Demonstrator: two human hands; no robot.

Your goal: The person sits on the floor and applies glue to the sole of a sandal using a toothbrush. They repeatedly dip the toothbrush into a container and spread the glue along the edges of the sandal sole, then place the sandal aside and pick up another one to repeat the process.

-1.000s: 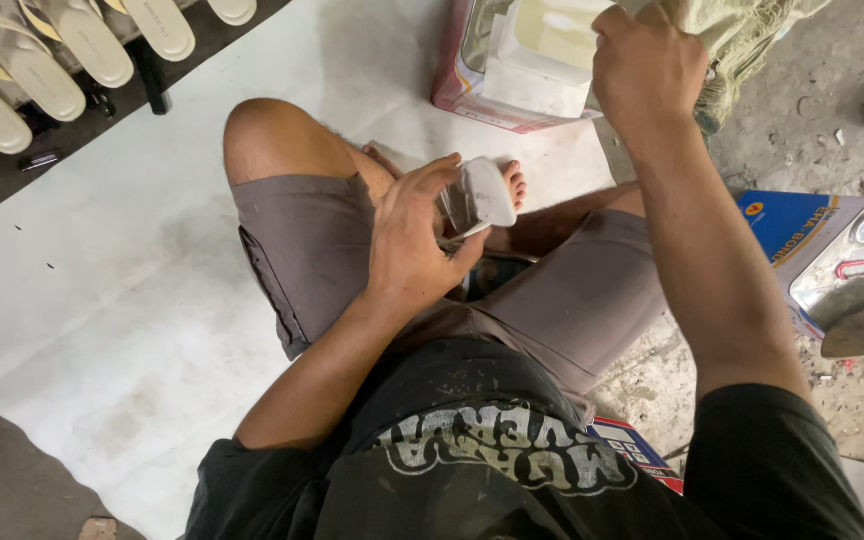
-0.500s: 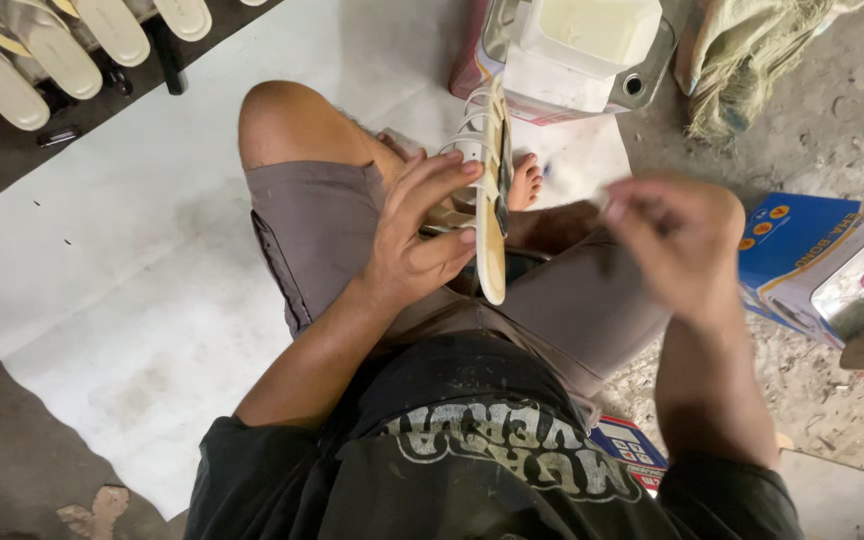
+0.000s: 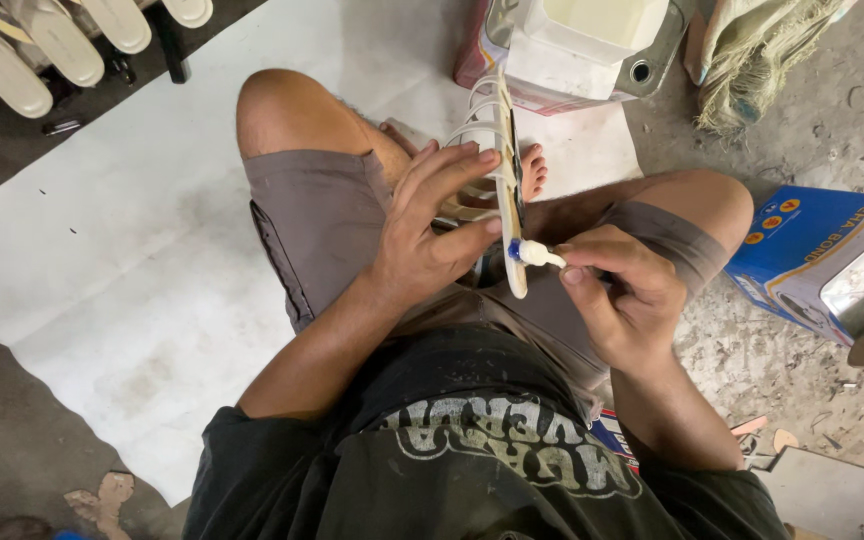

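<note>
The left hand (image 3: 422, 250) has its fingers clamped on a sandal sole (image 3: 508, 190) held edge-on above the lap, long axis running away from the body. The right hand (image 3: 627, 300), fingers pinched together on a small white nozzle with a blue collar (image 3: 532, 253), probably a glue tube, meets the sole's near end from the right. A blue carton (image 3: 802, 250) lies on the floor to the right; a red-sided box (image 3: 472, 65) stands ahead.

Open white sheet (image 3: 132, 260) to my left — rightward, blue box (image 3: 802, 250) and metal container (image 3: 592, 50) crowd passage.
</note>
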